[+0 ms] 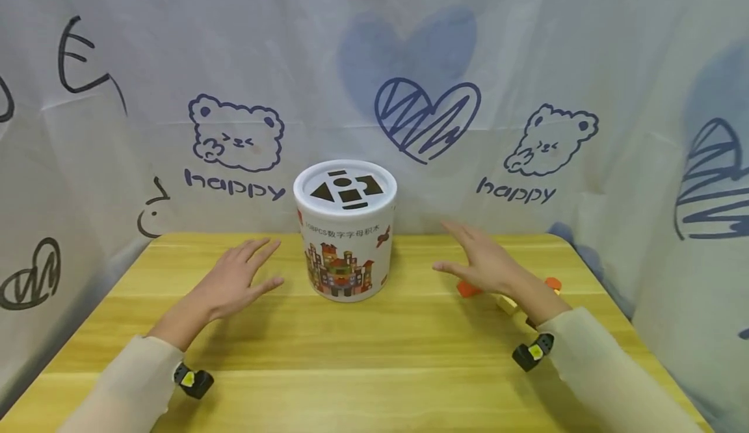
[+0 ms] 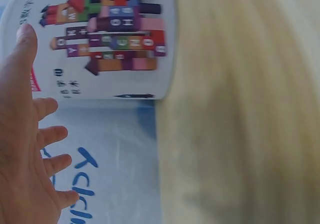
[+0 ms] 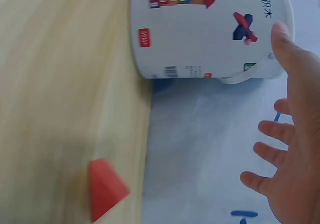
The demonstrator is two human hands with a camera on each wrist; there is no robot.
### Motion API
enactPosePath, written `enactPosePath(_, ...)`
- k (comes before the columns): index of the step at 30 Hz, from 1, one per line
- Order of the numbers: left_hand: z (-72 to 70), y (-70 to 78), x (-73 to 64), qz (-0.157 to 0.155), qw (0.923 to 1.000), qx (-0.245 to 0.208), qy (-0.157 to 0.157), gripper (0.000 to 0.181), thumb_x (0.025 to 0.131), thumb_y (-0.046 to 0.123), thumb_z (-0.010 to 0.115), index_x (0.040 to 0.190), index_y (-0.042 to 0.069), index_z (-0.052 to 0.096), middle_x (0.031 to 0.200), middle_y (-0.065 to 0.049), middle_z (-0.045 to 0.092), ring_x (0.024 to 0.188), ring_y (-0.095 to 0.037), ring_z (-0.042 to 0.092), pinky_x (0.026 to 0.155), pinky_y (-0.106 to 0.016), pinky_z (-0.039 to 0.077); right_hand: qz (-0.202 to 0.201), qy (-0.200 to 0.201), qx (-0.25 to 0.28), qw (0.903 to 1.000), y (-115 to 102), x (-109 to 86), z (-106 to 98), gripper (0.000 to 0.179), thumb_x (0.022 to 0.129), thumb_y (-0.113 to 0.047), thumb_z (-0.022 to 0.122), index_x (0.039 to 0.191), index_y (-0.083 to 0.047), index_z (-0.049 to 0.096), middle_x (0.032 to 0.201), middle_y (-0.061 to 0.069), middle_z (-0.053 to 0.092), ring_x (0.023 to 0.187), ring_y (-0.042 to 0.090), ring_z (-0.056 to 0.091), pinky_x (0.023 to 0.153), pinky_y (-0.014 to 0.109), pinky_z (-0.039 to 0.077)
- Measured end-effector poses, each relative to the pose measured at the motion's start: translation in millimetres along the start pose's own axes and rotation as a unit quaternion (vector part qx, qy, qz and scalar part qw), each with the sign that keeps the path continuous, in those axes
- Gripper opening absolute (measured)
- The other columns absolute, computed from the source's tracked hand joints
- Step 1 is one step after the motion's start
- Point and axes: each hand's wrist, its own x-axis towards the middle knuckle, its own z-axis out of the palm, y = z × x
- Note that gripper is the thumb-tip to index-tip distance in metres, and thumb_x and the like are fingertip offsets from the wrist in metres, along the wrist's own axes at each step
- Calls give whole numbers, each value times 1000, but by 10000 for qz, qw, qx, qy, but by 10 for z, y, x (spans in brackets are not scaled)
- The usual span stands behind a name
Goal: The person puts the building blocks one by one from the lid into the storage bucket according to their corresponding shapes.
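Note:
A white block bucket [image 1: 345,238] with printed coloured buildings stands upright near the table's far edge, its lid [image 1: 345,189] on and pierced by shaped holes. To its left my left hand [image 1: 236,280] hovers over the table, fingers spread, holding nothing. On the other side my right hand [image 1: 486,261] is held out with the thumb apart from the fingers, also holding nothing. Both hands are apart from the bucket. Below the right hand and forearm lie a red block [image 1: 468,288], a yellow block [image 1: 506,303] and an orange block [image 1: 552,283], partly covered by the arm.
The wood-grain table [image 1: 351,381] reaches back to a hanging cloth [image 1: 328,62] with hearts, bears and lettering drawn on it. A small black camera [image 1: 196,382] is strapped to the left wrist, and another black camera [image 1: 532,352] to the right.

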Motion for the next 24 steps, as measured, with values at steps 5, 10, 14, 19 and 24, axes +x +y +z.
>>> enactPosePath(5,-156,78,191,-68,9993,-263,264,74,100,54,43,156,9,25,155,-23,27,139,-46,26,112,-65,19,-36,148,253,9996,-104,240,-117,85,91,-59,58,158,-22,20,160,10,24,144,36,23,114,60,23)
enactPosePath(10,-260,135,332,-301,9969,-580,440,74,101,56,40,156,9,24,155,-23,27,140,-46,25,112,-66,21,19,252,491,9985,-184,434,-145,84,90,-64,56,157,-29,20,160,6,23,145,33,22,113,62,22)
enactPosePath(14,-349,175,443,-454,9939,-845,553,76,100,58,39,154,5,26,155,-24,28,140,-45,26,112,-65,21,-162,366,627,9972,-218,601,-162,83,90,-64,55,157,-25,24,159,10,26,144,33,24,113,61,24)
enactPosePath(19,-450,245,575,-598,9920,-860,705,82,97,63,40,153,4,29,155,-22,29,140,-43,26,112,-64,21,-480,496,733,9949,-298,775,-225,82,90,-66,53,155,-20,30,156,13,31,142,34,28,112,62,25)
enactPosePath(24,-573,339,699,-701,9929,-635,721,90,93,70,41,153,5,28,155,-23,29,140,-44,26,112,-65,21,-605,547,526,9953,-354,922,-261,89,87,-73,49,153,-16,33,155,14,33,141,34,30,112,61,26)
